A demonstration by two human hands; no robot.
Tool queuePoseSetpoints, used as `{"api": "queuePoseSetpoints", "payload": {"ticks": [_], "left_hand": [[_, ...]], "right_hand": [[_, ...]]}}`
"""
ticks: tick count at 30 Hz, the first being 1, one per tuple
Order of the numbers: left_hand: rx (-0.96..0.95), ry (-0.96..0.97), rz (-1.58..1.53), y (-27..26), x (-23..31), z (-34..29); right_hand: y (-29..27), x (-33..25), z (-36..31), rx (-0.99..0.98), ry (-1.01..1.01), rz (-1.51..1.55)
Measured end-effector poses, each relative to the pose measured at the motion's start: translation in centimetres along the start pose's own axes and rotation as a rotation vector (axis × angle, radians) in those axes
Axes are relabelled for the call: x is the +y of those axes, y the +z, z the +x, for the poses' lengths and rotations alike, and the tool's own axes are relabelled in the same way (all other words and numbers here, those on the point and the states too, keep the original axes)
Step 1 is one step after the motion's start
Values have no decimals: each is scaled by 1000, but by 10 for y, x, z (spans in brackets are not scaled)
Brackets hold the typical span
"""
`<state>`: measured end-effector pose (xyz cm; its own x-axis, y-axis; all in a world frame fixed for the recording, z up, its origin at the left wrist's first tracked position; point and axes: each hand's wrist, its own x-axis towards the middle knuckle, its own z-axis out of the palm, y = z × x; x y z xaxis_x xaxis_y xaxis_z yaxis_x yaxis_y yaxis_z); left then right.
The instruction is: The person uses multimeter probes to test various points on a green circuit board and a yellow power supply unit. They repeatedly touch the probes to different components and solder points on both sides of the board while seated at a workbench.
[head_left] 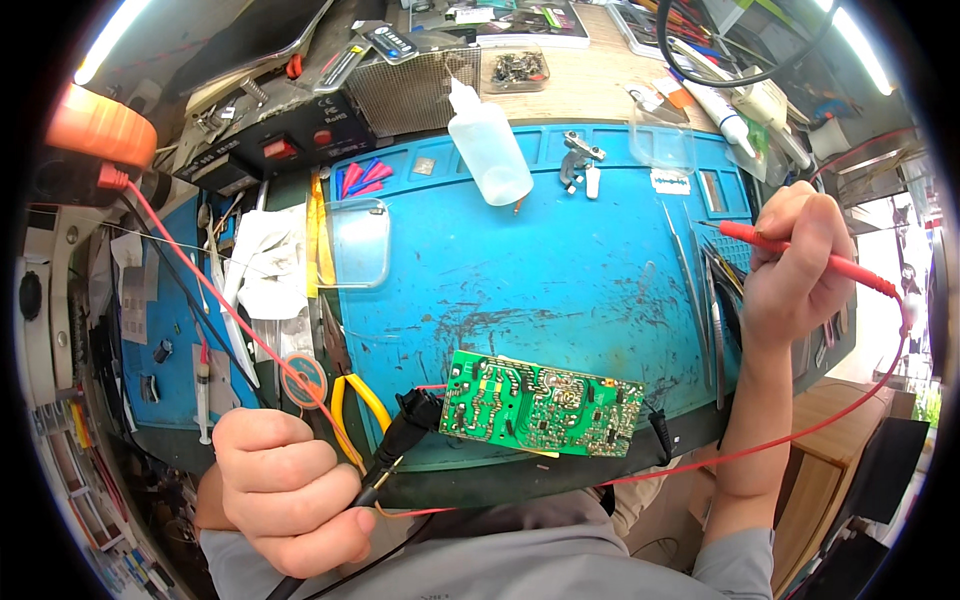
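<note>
the person's left hand (285,490) is curled into a fist around a black lead (372,492), near the black connector (418,410) at the left end of a green printed circuit board (540,405). the board lies along the near edge of a blue work mat (480,270), yellow pliers handles (338,402) to its left. the right hand (800,255) pinches a red test probe (745,235) between thumb and fingers, its tip pointing left, well apart from the board.
</note>
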<state>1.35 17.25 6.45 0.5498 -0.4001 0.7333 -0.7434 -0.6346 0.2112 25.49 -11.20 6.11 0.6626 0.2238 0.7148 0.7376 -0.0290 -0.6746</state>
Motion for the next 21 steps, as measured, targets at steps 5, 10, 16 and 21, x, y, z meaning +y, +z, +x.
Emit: {"api": "queuePoseSetpoints", "payload": {"ticks": [5,10,16,21], "left_hand": [[-50,14,41,-4,0,-2],[-69,2,63,-3,2,1],[-81,3,69,-4,2,2],[-62,8,65,-2,1,1]], "right_hand": [[2,1,-1,15,17,22],[1,1,1,22,-4,-20],[0,1,1,32,-6,-5],[0,3,2,15,-27,7]]}}
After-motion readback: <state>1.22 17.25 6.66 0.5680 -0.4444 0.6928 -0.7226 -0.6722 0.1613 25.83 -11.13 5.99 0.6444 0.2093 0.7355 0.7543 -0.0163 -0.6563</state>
